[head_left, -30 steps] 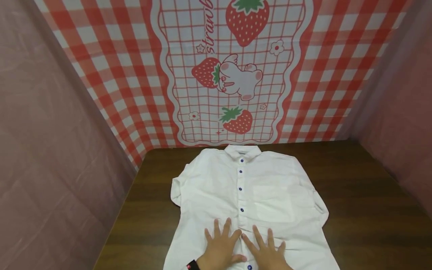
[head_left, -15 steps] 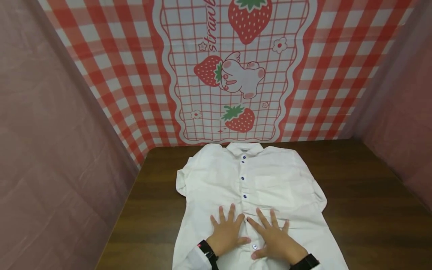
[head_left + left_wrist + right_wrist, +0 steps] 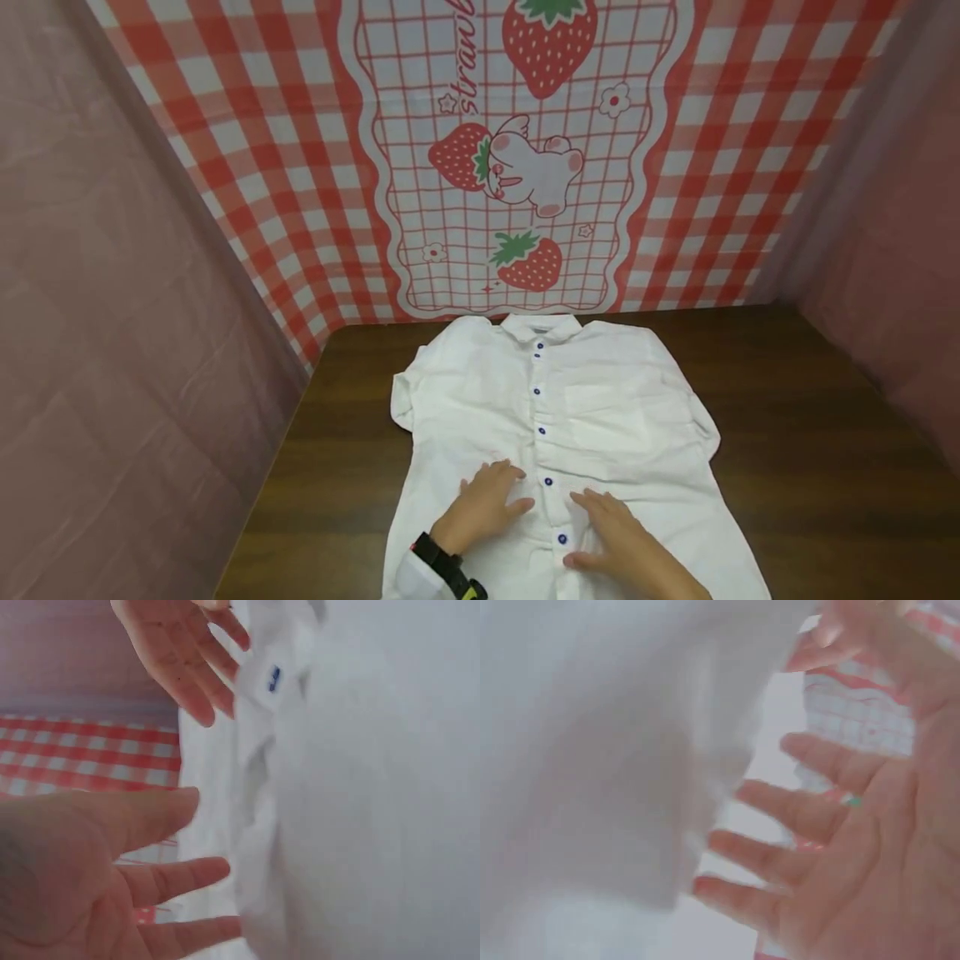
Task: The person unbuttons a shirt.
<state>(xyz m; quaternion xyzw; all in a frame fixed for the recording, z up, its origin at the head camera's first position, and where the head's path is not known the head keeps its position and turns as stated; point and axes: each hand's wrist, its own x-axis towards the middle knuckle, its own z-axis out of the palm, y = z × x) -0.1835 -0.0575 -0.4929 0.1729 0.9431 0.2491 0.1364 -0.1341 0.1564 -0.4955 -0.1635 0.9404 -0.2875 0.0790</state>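
Observation:
A white short-sleeved shirt with blue buttons lies front up, its collar at the far end. Over its lower front, left of the button strip, is my left hand, fingers spread and loosely bent. My right hand is on the other side of the strip, beside a blue button. In the left wrist view, the fingertips are right at the white cloth, nothing gripped. The right wrist view shows straight fingers spread with their tips close to the blurred fabric.
The shirt rests on a dark wooden table. Behind the far edge hangs a red-and-white checked cloth with strawberry prints. Pinkish curtains stand at both sides. A black band is around the left wrist.
Both hands were spread flat on the shirt front, then shifted up in view with the shirt. Now their fingers are closer together and the hands farther apart, baring another button.

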